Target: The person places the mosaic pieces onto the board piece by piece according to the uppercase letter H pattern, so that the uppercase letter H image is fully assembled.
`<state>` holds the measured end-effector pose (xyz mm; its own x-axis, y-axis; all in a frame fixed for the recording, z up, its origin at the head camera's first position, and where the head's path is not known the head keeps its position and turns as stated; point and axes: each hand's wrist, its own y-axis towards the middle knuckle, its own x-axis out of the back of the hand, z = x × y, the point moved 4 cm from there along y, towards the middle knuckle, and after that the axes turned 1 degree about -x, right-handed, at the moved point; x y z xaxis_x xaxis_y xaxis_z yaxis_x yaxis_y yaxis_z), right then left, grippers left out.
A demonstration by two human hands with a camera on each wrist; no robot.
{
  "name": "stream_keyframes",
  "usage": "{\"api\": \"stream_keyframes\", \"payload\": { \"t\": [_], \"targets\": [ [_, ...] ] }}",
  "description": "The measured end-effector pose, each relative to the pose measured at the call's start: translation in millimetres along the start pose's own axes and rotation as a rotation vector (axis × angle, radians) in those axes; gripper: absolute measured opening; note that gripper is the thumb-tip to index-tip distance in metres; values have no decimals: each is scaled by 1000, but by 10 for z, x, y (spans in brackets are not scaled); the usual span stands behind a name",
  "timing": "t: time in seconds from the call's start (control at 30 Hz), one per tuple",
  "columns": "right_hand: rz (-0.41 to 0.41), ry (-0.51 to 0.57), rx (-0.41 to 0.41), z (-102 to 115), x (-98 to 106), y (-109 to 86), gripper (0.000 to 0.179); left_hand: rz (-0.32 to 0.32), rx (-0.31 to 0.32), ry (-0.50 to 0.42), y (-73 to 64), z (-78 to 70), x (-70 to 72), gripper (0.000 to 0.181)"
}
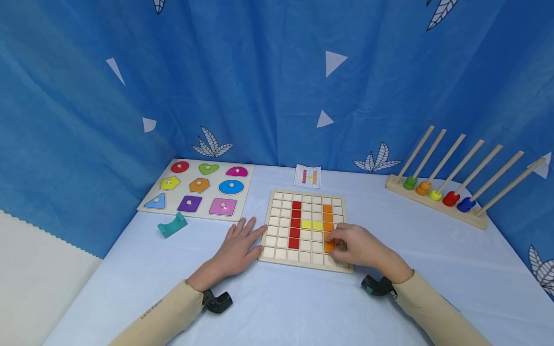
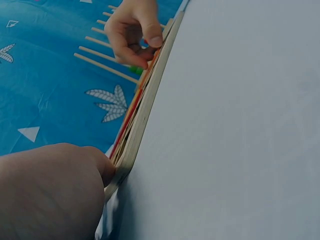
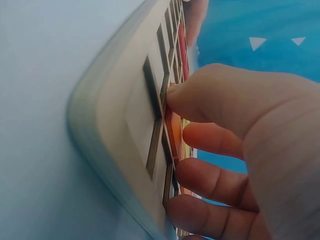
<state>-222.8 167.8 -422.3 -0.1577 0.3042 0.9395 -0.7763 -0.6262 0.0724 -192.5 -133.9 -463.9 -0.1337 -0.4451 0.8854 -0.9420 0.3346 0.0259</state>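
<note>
A wooden grid board [image 1: 303, 263] lies flat on the table, filled with plain squares and coloured ones. Red tiles [image 1: 295, 223] form a column on its left, and orange tiles [image 1: 328, 217] form one on its right. Two yellow tiles [image 1: 317, 225] sit side by side between them. My left hand [image 1: 240, 247] rests at the board's left edge, fingers spread and thumb against the rim. Over the lower right squares, my right hand [image 1: 359, 245] has thumb and curled fingertips around an orange tile [image 3: 174, 131] at the bottom of its column, partly hidden by the fingers.
A small pattern card [image 1: 308, 176] lies behind the board. At the back left is a shape puzzle [image 1: 207, 194] with knobbed pieces, with a teal curved block [image 1: 172, 226] in front. A wooden peg rack [image 1: 437, 202] with coloured beads stands at the right. A blue curtain [image 1: 268, 96] hangs behind.
</note>
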Motion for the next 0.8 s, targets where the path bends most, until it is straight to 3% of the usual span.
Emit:
{"api": "stream_keyframes", "payload": {
  "t": [0.53, 0.8],
  "targets": [
    [-49, -12, 1, -60, 74, -25, 21, -1, -7, 0, 10, -28, 32, 56],
    [-58, -33, -71, -166, 135, -80, 22, 1, -1, -4, -12, -21, 22, 55]
  ]
}}
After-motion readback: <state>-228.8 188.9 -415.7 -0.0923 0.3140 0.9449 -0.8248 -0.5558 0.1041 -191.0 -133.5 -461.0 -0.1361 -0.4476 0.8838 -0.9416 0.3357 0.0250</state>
